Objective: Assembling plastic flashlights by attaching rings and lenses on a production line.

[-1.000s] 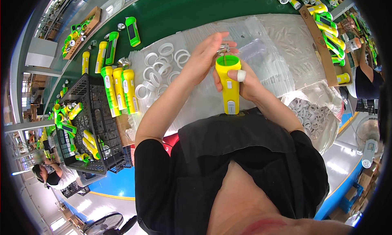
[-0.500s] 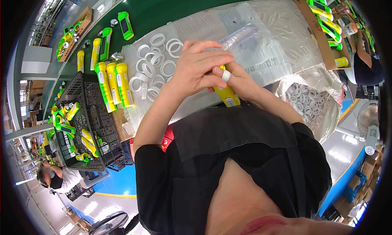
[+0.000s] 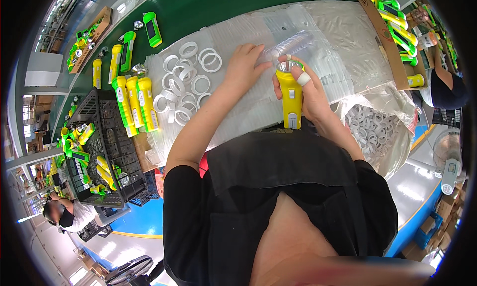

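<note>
In my right hand [image 3: 312, 89] is a yellow flashlight [image 3: 291, 99], held upright with its head up. Its shiny reflector [image 3: 289, 66] faces upward, and no ring sits around the head. White tape wraps my right thumb. My left hand [image 3: 244, 67] reaches to the left end of a row of clear plastic discs [image 3: 293, 43]; its thumb and fingers are apart at that end. Whether a disc is between the fingertips is hard to see. Loose white rings [image 3: 200, 84] lie on the plastic-covered bench left of my left hand.
Several yellow-green flashlights [image 3: 134, 104] stand at the left, by a black crate [image 3: 94, 199] holding more. An open bag of white rings [image 3: 370, 129] sits at the right. Cardboard boxes [image 3: 385, 37] of flashlights stand far right. Co-workers are at both sides.
My hands have parted. The left moved from over the flashlight to the clear discs. The right hand turned the flashlight upright, bringing its reflector into view.
</note>
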The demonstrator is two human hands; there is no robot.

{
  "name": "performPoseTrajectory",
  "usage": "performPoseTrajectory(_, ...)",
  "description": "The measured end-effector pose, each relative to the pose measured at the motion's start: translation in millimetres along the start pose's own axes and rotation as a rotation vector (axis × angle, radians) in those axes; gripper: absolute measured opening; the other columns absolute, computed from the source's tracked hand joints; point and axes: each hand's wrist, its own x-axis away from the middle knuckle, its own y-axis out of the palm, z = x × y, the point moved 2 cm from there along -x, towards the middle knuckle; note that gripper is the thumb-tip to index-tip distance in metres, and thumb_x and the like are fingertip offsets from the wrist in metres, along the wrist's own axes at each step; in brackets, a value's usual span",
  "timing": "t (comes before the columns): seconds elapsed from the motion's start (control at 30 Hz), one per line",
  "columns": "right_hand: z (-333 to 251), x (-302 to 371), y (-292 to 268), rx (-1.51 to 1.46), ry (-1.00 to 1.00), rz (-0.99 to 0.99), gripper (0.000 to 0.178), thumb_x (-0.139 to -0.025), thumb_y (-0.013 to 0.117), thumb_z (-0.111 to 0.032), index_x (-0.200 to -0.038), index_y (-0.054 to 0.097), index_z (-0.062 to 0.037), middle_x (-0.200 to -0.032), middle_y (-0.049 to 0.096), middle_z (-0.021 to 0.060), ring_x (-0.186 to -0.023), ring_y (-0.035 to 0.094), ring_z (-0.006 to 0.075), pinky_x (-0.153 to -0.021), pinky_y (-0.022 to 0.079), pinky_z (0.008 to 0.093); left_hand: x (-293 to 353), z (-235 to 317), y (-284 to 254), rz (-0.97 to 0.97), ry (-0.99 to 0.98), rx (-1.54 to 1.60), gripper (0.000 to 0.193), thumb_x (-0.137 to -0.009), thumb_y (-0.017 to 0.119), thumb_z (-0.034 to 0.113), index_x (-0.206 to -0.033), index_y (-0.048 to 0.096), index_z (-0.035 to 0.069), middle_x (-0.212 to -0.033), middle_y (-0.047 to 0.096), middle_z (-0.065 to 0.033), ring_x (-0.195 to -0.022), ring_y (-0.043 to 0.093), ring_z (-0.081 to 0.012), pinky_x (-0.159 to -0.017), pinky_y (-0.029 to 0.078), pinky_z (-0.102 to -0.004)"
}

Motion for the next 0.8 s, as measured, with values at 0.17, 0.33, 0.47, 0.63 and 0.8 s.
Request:
performPoseTrajectory(0.17,-0.9,-4.8,9.3,0.026,0.070,-0.031,0.049,-0.097,0.054,-0.039,-0.130,0.047,-0.0033,-0.090,0.059,0.0122,-0.074,0.057,0.0175,-0.067,0.046,0.0302,6.9,38.7,-55.9,0.129,0.098,0.351,0.042,-0.090,0.065,0.018,-0.130,0.058,0.005,-0.113,0.055,-0.0130,-0.102,0.055,-0.0253,-0.084,0.045,-0.0354)
performPoseTrajectory(0.33,3.6,-16.2,28.3,0.034,0.071,-0.175,0.036,-0.097,0.056,-0.029,-0.122,0.051,-0.0030,-0.089,0.061,0.0086,-0.073,0.059,0.0152,-0.066,0.048,0.0284,34.0,50.6,-73.9,0.114,0.129,0.230,0.042,-0.101,0.044,0.030,-0.132,0.059,0.007,-0.117,0.051,-0.0141,-0.113,0.046,-0.0274,-0.095,0.040,-0.0359)
performPoseTrajectory(0.47,10.2,-20.5,40.8,0.076,0.143,-0.259,0.035,-0.098,0.055,-0.029,-0.123,0.050,-0.0043,-0.090,0.060,0.0074,-0.073,0.060,0.0153,-0.067,0.048,0.0282,40.2,46.8,-78.7,0.125,0.166,0.260,0.041,-0.100,0.041,0.026,-0.129,0.060,0.003,-0.121,0.053,-0.0145,-0.115,0.047,-0.0285,-0.097,0.040,-0.0363)
performPoseTrajectory(0.63,19.9,-25.4,52.1,0.026,0.176,-0.296,0.036,-0.099,0.054,-0.029,-0.125,0.048,-0.0055,-0.092,0.060,0.0078,-0.073,0.060,0.0157,-0.068,0.049,0.0288,49.1,39.4,-71.3,0.216,0.130,0.360,0.039,-0.097,0.037,0.020,-0.115,0.065,0.000,-0.120,0.056,-0.0150,-0.113,0.049,-0.0299,-0.098,0.039,-0.0370)
performPoseTrajectory(0.8,21.4,-40.6,52.6,0.024,0.006,-0.246,0.035,-0.100,0.049,-0.027,-0.128,0.046,-0.0065,-0.092,0.060,0.0087,-0.073,0.060,0.0168,-0.069,0.049,0.0305,39.6,28.0,-80.5,0.330,0.081,0.370,0.035,-0.094,0.048,0.018,-0.124,0.057,0.002,-0.123,0.056,-0.0154,-0.113,0.052,-0.0317,-0.097,0.040,-0.0396)
